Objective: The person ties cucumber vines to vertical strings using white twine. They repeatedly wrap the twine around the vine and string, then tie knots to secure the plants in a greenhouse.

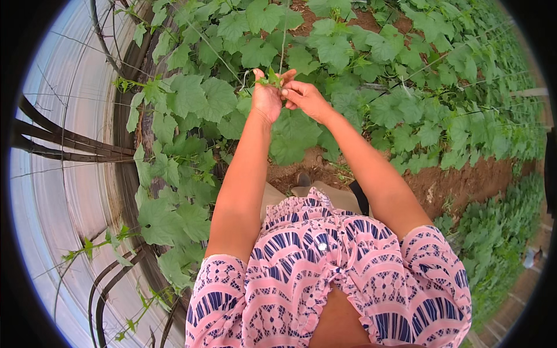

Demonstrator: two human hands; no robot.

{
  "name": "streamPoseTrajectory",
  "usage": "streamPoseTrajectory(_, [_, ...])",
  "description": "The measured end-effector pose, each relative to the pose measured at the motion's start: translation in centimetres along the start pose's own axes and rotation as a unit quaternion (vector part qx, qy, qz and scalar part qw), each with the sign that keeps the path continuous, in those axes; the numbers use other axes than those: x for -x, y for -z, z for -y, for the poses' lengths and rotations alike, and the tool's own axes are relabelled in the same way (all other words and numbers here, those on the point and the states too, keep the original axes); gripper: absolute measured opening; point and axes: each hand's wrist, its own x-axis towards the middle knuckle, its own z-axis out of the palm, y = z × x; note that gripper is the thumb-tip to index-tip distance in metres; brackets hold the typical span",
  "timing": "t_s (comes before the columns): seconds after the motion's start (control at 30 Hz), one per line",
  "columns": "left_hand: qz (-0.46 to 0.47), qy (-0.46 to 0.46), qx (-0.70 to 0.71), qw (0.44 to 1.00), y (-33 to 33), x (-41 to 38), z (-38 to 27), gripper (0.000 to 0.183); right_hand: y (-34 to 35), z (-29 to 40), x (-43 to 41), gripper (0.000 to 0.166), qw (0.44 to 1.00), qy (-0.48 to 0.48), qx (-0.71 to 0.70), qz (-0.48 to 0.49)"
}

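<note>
My left hand (267, 101) is raised at the upper middle, palm up, with the thumb pointing away from me and its fingers around the young tip of a climbing vine (272, 79). From the right, my right hand (304, 98) meets it, thumb and index finger pinched together at the stem just below the tip. A thin string (283, 43) runs from the top of the view down to the fingers. Beside my left thumb a small pale tie or clip (244, 80) hangs on another string. What exactly lies between my fingertips is partly hidden.
Broad-leaved vines (291, 135) surround the hands, with strings and wires crossing them. Plastic sheeting (82, 182) with dark curved poles (74, 145) stands at left. Reddish soil (461, 182) lies between plant rows at right. A shoe (303, 179) shows below.
</note>
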Motion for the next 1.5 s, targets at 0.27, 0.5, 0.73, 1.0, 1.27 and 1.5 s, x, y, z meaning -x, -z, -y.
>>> streamPoseTrajectory(0.27, [0.065, -0.082, -0.006, 0.995, 1.5, 1.2, 0.5, 0.070, -1.5, -0.6, 2.0, 0.018, 0.998, 0.047, -0.032, -0.017])
streamPoseTrajectory(0.5, [-0.088, -0.192, -0.267, 0.940, -3.5, 4.9, -0.4, 0.069, 0.3, -1.8, 4.2, 0.023, 0.991, 0.107, 0.035, -0.075])
streamPoseTrajectory(0.73, [-0.116, -0.241, -0.271, 0.924, -1.5, 6.7, 3.6, 0.050, 3.8, -3.4, 7.7, 0.031, 0.925, 0.203, 0.253, -0.199])
streamPoseTrajectory(1.0, [-0.177, -0.152, -0.256, 0.938, 0.7, 5.4, 5.0, 0.042, 6.4, -2.6, 9.8, 0.026, 0.949, 0.120, -0.001, -0.291])
streamPoseTrajectory(1.27, [-0.207, -0.116, -0.223, 0.946, 1.3, 3.5, 4.5, 0.038, 13.3, -2.5, -1.9, 0.040, 0.840, 0.128, 0.191, -0.491])
streamPoseTrajectory(1.5, [-0.196, -0.085, -0.234, 0.948, 4.8, 1.4, 3.1, 0.040, 20.3, -4.7, -10.9, 0.046, 0.795, -0.195, 0.383, -0.429])
